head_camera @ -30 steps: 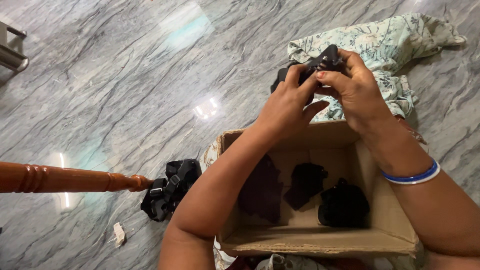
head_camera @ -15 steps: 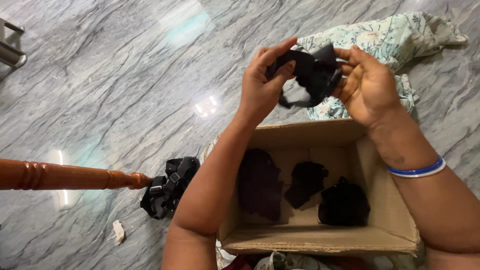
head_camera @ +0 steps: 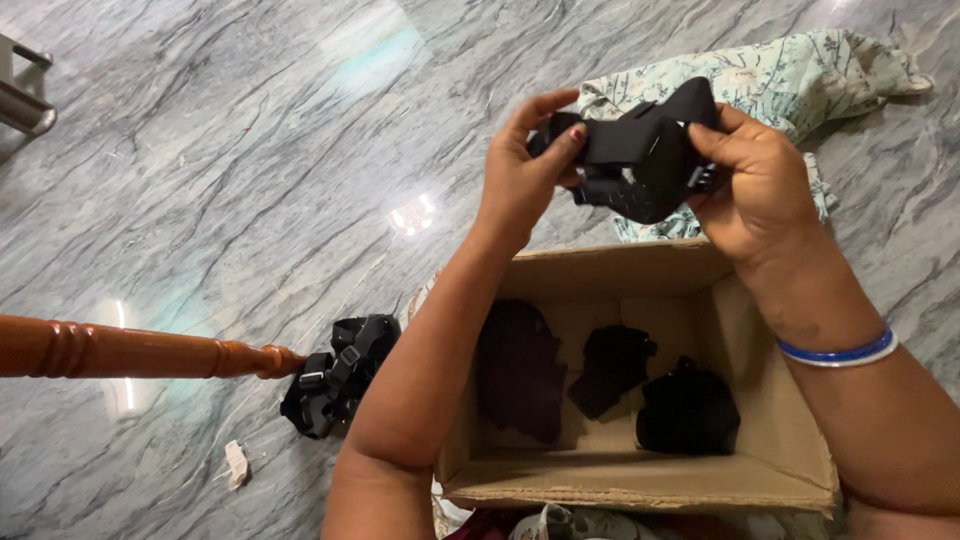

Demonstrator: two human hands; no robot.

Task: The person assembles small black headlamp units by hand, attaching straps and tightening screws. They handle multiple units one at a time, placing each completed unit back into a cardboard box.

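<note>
Both hands are up in the air, and they hold one black strap bundle [head_camera: 640, 150] between them. The left hand [head_camera: 525, 170] pinches the near end of it with thumb and fingers. The right hand [head_camera: 755, 185] grips the other end, with its fingers curled around the black band. A blue bangle [head_camera: 840, 352] sits on the right wrist.

Just below the hands is an open cardboard box [head_camera: 640, 480]. Three dark bundles lie in it: a dark cloth piece [head_camera: 520, 370] under the left arm, a small black piece [head_camera: 612, 365] in the middle, and a black lump [head_camera: 688, 410] under the right arm.

Behind the hands, a light green flowered cloth [head_camera: 770, 80] lies on the grey marble floor [head_camera: 200, 150]. To the left of the left arm, another black strap bundle [head_camera: 335, 375] lies on the floor, touching the tip of a brown wooden leg [head_camera: 130, 350].
</note>
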